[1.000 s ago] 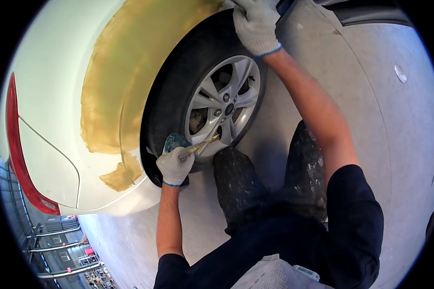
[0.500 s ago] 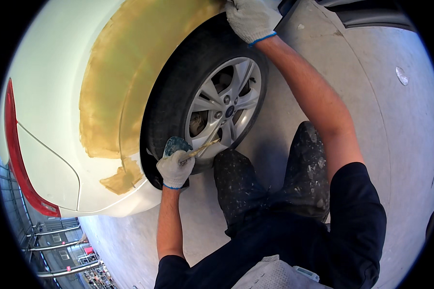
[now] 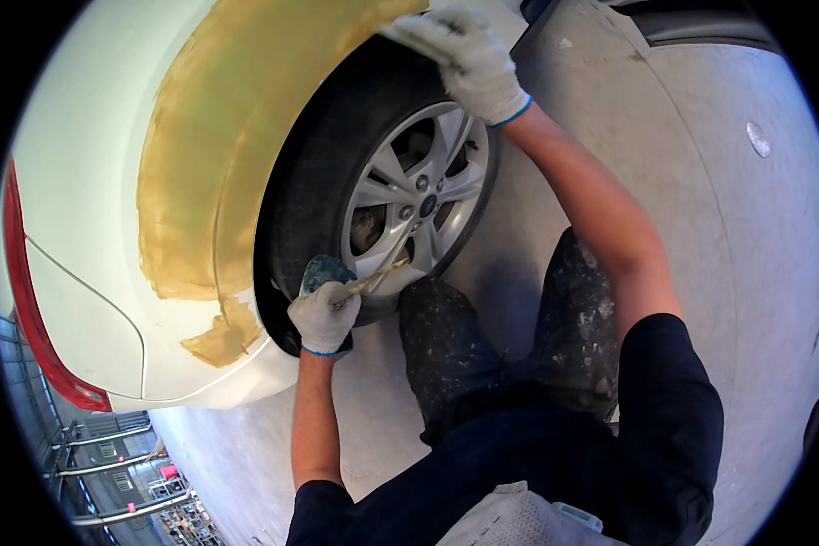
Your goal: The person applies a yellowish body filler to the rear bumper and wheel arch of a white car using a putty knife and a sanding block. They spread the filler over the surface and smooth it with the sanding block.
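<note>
My left hand [image 3: 325, 320], in a white knit glove, is closed in front of the tyre [image 3: 323, 191]. A putty spreader with a dark teal, smeared blade [image 3: 327, 271] sticks out above the fist. A thin yellowish, crusted stick-like part [image 3: 379, 277] points right from it, over the wheel rim; whether both are one tool I cannot tell. My right hand [image 3: 469, 62], gloved too, is at the top of the wheel arch. Its fingers stretch left, blurred at the tips, by the edge of the tan-coated body panel [image 3: 196, 182]. Nothing shows in that hand.
The white car body [image 3: 77, 246] fills the left side, with a red tail light [image 3: 41, 337] at its edge. My knees, in paint-spotted trousers [image 3: 441, 350], are close to the silver wheel [image 3: 428, 205]. Grey concrete floor [image 3: 701, 255] lies to the right.
My right hand has come down slightly and its fingers now stretch out to the left. The left hand keeps its hold; the car has shifted slightly left in view.
</note>
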The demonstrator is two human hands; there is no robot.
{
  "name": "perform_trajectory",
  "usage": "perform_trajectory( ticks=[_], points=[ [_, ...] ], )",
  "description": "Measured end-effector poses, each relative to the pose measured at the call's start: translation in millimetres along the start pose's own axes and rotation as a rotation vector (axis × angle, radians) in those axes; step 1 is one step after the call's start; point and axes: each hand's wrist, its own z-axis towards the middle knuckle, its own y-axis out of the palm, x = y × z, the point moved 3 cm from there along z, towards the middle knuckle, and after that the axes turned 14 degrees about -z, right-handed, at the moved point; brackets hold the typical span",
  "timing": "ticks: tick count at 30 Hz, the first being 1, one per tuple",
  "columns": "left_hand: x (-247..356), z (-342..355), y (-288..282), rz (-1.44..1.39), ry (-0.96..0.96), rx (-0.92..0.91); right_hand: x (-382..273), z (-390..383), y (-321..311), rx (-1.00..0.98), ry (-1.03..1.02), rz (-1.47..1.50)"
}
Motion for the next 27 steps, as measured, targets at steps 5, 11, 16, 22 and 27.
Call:
perform_trajectory(
  ticks=[5,11,16,22,27],
  points=[
    [1.5,2.6,0.9,0.007,-0.005,0.002,34.6,23.7,0.1,-0.048,0.4,-0.081],
    [-4.3,-1.6,0.2,-0.003,0.014,0.007,41.8,34.9,16.2,-0.004,0.436,-0.068],
    [-0.8,-0.3,0.3,0.002,0.002,0.005,37.1,38.6,23.4,0.017,0.418,-0.077],
    [-0.9,-3.2,0.7,0.035,0.012,-0.011,17.9,37.2,27.8,0.074,0.321,-0.114],
    [-1.2,1.0,1.8,0.028,-0.002,-0.026,-6.0,6.5,24.2,0.119,0.102,-0.162]
  ],
)
